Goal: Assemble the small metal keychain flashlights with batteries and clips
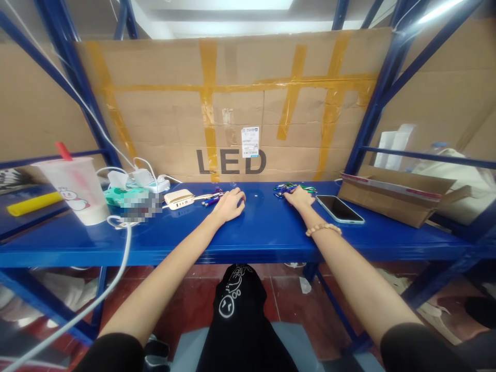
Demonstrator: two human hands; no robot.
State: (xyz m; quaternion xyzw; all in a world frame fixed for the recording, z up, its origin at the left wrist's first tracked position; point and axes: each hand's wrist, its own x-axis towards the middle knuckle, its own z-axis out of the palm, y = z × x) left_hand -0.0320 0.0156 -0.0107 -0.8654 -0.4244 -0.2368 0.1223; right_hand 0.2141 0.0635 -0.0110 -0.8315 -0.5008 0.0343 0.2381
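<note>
- Landmark: the pile of small coloured metal clips (293,189), green, blue and red, lying on the glossy blue steel shelf (267,238). They are too small to tell exactly what they are.
- Right hand (300,197): it lies on the near edge of the pile, with the fingers draped over the clips and not visibly clenched. Whether it grasps any clip, I cannot tell. A wooden bead bracelet (323,229) circles the wrist.
- Left hand (229,204): it rests palm-down on the shelf, left of the pile, loosely curled and apparently holding nothing. Its fingertips sit just beside slim purple-and-blue pens (212,199).
- Handling: the clips look light, stiff and hard, and probably slide easily on the shiny paint. They may catch on one another, so pinching a single clip by an exposed edge at the rim of the pile seems the surest hold.
- Just right of the pile: a smartphone (340,209) lies face-up, with an opened flat cardboard box (391,196) farther right.
- Left of the pile, past the left hand: a cream power bank (179,198), a power strip (153,185) with white chargers, a green tissue pack (122,196) and a plastic cup with a red straw (73,188).
- Behind the pile: a taped cardboard sheet (232,103) printed "LED".
</note>
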